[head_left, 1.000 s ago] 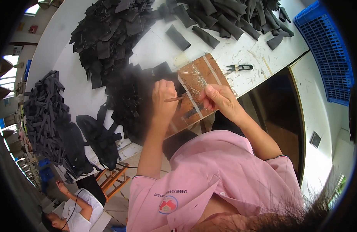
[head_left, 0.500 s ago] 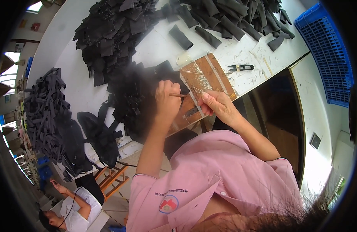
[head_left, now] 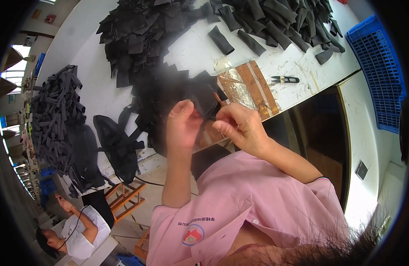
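Note:
My right hand (head_left: pixel 242 126) is closed, with its thumb and forefinger pinched. A thin brown stick (head_left: pixel 219 99) juts up from its fingers; the stick's other end is hidden. To its left my left hand (head_left: pixel 183 126) hovers with bent fingers, smeared by motion, so what it holds cannot be made out. Beneath both hands lies a brown board (head_left: pixel 262 88) crossed by strips of clear tape, at the table's front edge. Dark fabric pieces (head_left: pixel 162 95) are heaped against the board's left side, close to my left hand.
Black thread snips (head_left: pixel 285 80) lie right of the board. Black fabric tubes (head_left: pixel 275 26) are piled at the far right, flat black pieces (head_left: pixel 138 40) farther left. Narrow dark strips (head_left: pixel 58 119) and a black bag-like item (head_left: pixel 116 150) lie left. A blue crate (head_left: pixel 376 73) stands right; a seated person (head_left: pixel 82 230) lower left.
The brown stick has passed from my left hand to my right. My left hand has drawn back from the board and blurs. The whole view has shifted slightly.

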Action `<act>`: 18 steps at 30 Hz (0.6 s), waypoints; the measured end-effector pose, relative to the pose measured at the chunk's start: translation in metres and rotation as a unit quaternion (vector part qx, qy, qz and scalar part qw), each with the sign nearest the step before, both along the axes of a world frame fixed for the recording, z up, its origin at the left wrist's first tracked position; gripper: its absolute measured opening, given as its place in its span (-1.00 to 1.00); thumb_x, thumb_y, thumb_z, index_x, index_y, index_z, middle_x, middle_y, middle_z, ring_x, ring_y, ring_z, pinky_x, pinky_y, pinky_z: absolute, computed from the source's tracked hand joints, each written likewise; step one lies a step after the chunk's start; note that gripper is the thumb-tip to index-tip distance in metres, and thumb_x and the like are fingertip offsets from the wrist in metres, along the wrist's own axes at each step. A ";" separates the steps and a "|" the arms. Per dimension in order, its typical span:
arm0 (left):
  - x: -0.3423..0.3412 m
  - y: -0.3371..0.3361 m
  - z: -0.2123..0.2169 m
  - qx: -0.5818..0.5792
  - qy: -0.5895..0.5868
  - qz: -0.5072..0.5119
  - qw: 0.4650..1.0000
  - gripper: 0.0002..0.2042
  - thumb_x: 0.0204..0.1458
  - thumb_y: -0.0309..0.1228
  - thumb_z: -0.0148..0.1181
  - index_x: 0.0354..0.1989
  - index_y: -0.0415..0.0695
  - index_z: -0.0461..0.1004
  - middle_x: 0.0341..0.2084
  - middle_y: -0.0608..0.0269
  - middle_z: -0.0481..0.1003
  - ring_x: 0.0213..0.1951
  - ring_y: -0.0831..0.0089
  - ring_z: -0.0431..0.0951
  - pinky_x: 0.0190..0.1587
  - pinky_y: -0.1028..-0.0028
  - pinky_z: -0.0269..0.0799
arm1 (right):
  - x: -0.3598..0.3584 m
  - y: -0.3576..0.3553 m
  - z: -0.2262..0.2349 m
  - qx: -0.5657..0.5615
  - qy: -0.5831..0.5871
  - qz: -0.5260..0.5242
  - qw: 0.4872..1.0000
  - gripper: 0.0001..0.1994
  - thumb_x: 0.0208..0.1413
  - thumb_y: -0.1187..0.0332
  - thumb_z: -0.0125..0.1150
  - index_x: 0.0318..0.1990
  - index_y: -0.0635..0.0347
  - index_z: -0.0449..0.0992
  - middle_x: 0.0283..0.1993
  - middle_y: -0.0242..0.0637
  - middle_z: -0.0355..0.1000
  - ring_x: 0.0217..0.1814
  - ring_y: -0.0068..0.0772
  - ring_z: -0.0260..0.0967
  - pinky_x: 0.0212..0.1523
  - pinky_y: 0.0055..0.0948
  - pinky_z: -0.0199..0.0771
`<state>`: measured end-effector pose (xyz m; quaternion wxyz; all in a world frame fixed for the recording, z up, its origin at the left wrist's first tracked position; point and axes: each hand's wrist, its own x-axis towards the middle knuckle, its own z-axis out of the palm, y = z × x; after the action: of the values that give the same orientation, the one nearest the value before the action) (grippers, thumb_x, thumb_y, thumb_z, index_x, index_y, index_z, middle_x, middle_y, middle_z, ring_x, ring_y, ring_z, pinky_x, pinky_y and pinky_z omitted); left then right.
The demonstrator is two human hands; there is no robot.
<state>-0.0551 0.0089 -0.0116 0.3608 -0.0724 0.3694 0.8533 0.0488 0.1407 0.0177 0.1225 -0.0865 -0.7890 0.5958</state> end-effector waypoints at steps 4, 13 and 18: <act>0.020 0.000 0.013 0.029 0.028 0.001 0.999 -0.95 -0.07 -0.49 0.14 -0.44 -0.18 0.44 -0.54 0.26 0.47 -0.45 0.52 0.46 -0.39 0.53 0.45 | -0.007 -0.009 0.001 0.153 0.110 -0.032 0.982 -0.61 -0.21 0.30 0.30 -0.22 0.29 0.36 -0.39 -0.25 0.30 -0.47 -0.40 0.35 -0.54 -0.49 0.36; 0.046 0.002 0.023 -0.071 0.116 0.076 0.988 -0.93 -0.02 -0.53 0.05 -0.38 -0.26 0.40 -0.53 0.29 0.42 -0.48 0.57 0.41 -0.39 0.61 0.33 | -0.003 -0.027 -0.008 0.242 0.147 -0.080 0.956 -0.79 -0.20 0.46 0.21 -0.34 0.26 0.41 -0.42 -0.24 0.30 -0.47 -0.27 0.33 -0.53 -0.40 0.37; 0.057 0.000 0.024 -0.218 0.253 0.114 0.936 -0.90 0.06 -0.47 -0.01 -0.42 -0.23 0.37 -0.59 0.44 0.31 -0.56 0.74 0.25 -0.50 0.73 0.20 | 0.003 -0.028 0.002 0.117 0.069 -0.023 0.990 -0.82 -0.20 0.46 0.24 -0.39 0.30 0.42 -0.52 -0.26 0.27 -0.56 -0.35 0.30 -0.57 -0.47 0.33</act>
<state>0.0024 0.0091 0.0125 0.1316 0.0273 0.6146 0.7773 0.0513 0.1128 0.0195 0.1996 -0.0486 -0.8409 0.5007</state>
